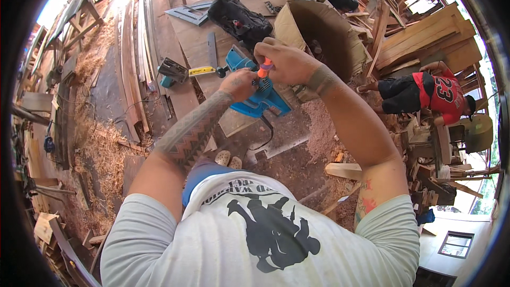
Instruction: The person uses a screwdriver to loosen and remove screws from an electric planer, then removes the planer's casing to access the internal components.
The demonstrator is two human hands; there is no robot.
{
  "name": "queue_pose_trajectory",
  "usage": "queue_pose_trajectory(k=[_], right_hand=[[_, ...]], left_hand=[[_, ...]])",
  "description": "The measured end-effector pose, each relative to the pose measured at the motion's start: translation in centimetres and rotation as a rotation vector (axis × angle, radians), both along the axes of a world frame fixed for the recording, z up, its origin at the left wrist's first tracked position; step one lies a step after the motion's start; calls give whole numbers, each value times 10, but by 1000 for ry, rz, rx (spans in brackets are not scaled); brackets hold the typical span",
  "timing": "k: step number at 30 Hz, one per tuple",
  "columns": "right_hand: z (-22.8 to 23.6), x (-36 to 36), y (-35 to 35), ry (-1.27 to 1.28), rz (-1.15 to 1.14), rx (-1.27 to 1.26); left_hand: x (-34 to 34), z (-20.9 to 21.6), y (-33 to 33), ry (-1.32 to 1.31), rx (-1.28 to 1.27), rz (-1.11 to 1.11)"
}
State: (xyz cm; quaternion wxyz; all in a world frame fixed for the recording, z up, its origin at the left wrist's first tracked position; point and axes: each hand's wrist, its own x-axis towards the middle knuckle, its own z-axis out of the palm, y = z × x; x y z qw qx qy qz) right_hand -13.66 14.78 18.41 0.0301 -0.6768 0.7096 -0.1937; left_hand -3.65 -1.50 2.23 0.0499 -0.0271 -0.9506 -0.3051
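Note:
A blue power tool (254,103), which looks like an electric hand planer, rests on the work table in front of me. My right hand (284,61) is closed around the handle of a screwdriver (264,69) with an orange and purple grip, held upright over the tool. Just left of it, my left hand (240,83) is closed with its fingertips at the tool's body, by the lower end of the screwdriver. What exactly those fingers pinch is hidden. A dark cord (270,127) runs down from the tool.
Behind the tool lie a black tool bag (239,18) and a large cardboard box (289,26). A yellow-handled square (202,70) is left of my hands. Boards (139,58) and shavings (87,154) cover the left floor. Another person (433,93) in red bends at the right.

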Motion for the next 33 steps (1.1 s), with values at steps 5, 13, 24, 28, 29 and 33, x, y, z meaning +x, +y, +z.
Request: queue_pose_trajectory(k=[5,13,24,28,29,33], right_hand=[[11,21,-10,194,-433,352],[6,1,-2,-132,-62,72],[-6,8,8,-123,-107,94],[-12,25,5,-343,-305,-89],[-16,28,3,-314,-444,-157],[-34,26,5,-444,-717,-377]], left_hand=[[1,-10,-5,22,-52,-27],[-10,-21,1,64,-142,-40],[-15,-29,-13,57,-107,-188],[-17,-18,-15,45,-23,-248],[-17,-18,-15,25,-22,-275],[-23,-20,-20,135,14,-368]])
